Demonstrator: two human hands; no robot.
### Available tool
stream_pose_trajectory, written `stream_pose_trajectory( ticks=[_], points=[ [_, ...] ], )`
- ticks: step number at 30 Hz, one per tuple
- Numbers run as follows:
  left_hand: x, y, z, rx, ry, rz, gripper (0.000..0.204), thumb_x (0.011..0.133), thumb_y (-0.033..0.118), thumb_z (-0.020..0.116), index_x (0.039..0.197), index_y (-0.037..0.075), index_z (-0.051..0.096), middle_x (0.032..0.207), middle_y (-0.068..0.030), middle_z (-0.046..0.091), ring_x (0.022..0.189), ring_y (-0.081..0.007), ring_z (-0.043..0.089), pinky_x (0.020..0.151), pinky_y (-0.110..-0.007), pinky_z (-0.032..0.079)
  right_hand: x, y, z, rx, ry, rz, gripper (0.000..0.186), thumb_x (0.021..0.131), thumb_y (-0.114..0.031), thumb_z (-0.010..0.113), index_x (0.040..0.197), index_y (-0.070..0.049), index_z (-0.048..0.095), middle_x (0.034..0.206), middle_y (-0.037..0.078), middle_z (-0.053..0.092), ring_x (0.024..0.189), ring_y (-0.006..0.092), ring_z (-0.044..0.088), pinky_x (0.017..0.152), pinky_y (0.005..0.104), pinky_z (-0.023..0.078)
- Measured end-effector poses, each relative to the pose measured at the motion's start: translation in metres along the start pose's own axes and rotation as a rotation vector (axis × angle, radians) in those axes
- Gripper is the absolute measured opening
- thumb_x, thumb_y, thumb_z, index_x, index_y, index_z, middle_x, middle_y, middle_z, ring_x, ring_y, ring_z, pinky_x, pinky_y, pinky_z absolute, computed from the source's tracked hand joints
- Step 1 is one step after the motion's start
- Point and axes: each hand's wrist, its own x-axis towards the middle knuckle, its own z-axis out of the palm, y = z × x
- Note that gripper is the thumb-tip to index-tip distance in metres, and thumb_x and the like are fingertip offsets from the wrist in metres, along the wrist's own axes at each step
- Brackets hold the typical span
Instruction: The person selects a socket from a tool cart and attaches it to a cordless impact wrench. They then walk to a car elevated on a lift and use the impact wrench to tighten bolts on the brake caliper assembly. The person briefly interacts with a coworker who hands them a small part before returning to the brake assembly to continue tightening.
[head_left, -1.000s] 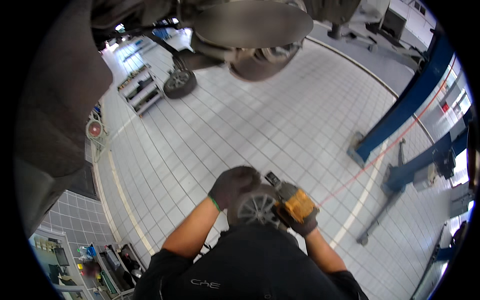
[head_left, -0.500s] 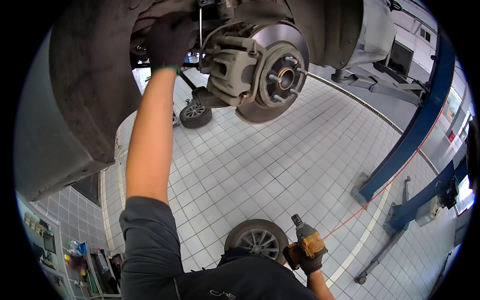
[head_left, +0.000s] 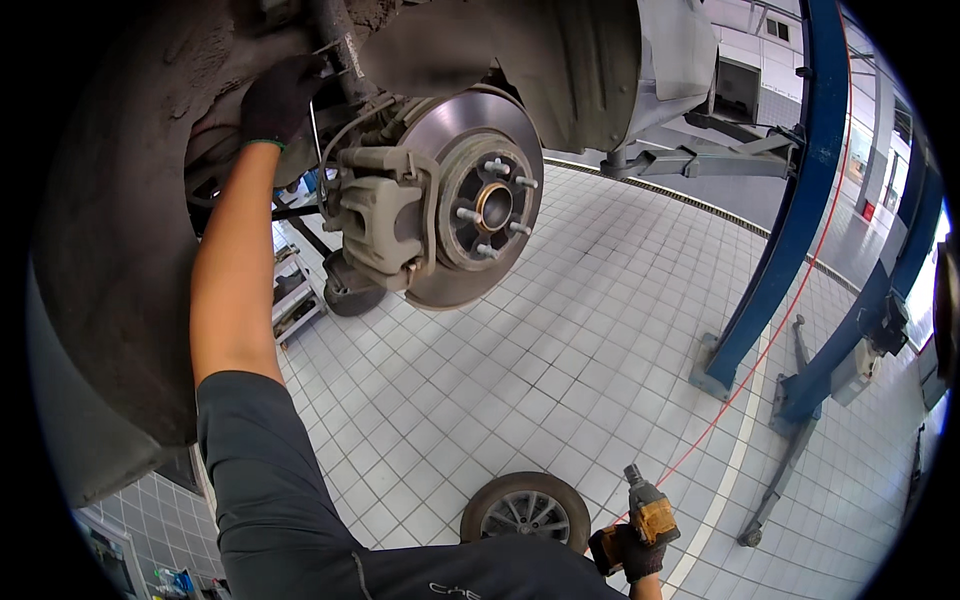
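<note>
My left hand (head_left: pixel 276 102), in a dark glove, reaches up into the wheel well beside the suspension strut (head_left: pixel 338 45). Its fingers look curled near the top of a thin bright metal rod (head_left: pixel 316 132); what they hold is hidden. Below and to the right of it are the grey brake caliper (head_left: pixel 378 222) and the brake disc (head_left: pixel 470 118), with bare studs around the hub (head_left: pixel 493 208). Low at the right, my gloved right hand (head_left: pixel 640 556) is wrapped round the grip of a cordless impact wrench (head_left: pixel 652 512), its socket pointing up and away.
A wheel (head_left: pixel 525 505) lies on the tiled floor in front of me. Blue lift posts (head_left: pixel 790 230) stand at the right, with a lift arm (head_left: pixel 700 160) reaching under the car. A red hose (head_left: pixel 765 350) hangs along one post. The fender liner (head_left: pixel 110 230) fills the left side.
My view has shifted, so the brake parts now appear lower and further left. My left hand stays up by the strut and the rod. My right hand still holds the impact wrench.
</note>
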Motion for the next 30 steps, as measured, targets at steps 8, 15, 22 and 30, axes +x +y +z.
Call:
stream_pose_trajectory(
  ticks=[8,15,22,30],
  points=[
    [0.002,-0.024,0.013,0.025,0.12,0.261,0.029,0.095,0.029,0.073,0.117,0.01,0.078,0.123,-0.0132,0.075,0.111,-0.0343,0.071,0.097,-0.043,0.056,0.035,-0.011,0.038,0.167,0.063,0.057,0.034,0.083,-0.019,0.076,0.114,-0.008,0.067,0.108,0.009,0.07,0.104,0.03,0.067,0.089,0.0455,0.055],
    [0.006,-0.015,0.007,0.097,0.16,0.248,0.03,0.097,0.032,0.07,0.121,0.016,0.076,0.119,-0.0115,0.074,0.109,-0.0355,0.071,0.093,-0.046,0.057,0.071,0.024,0.082,0.178,0.012,-0.001,0.034,0.083,-0.028,0.078,0.111,-0.009,0.07,0.108,0.01,0.071,0.105,0.034,0.067,0.089,0.0479,0.054],
    [0.007,-0.014,0.005,0.119,0.078,0.257,0.036,0.099,0.034,0.067,0.129,0.015,0.075,0.122,-0.0143,0.075,0.112,-0.0368,0.071,0.096,-0.046,0.057,0.093,-0.021,0.077,0.137,0.054,-0.099,0.031,0.081,-0.024,0.079,0.107,-0.009,0.07,0.104,0.008,0.071,0.1,0.0332,0.068,0.085,0.0474,0.054],
    [0.004,-0.021,0.013,0.221,0.166,0.277,0.032,0.099,0.03,0.064,0.127,0.021,0.075,0.119,-0.0112,0.075,0.11,-0.0342,0.071,0.094,-0.048,0.057,0.122,0.009,0.043,0.224,-0.014,0.024,0.037,0.08,-0.022,0.08,0.113,-0.007,0.07,0.107,0.009,0.073,0.103,0.0325,0.07,0.089,0.0473,0.056]
  ],
)
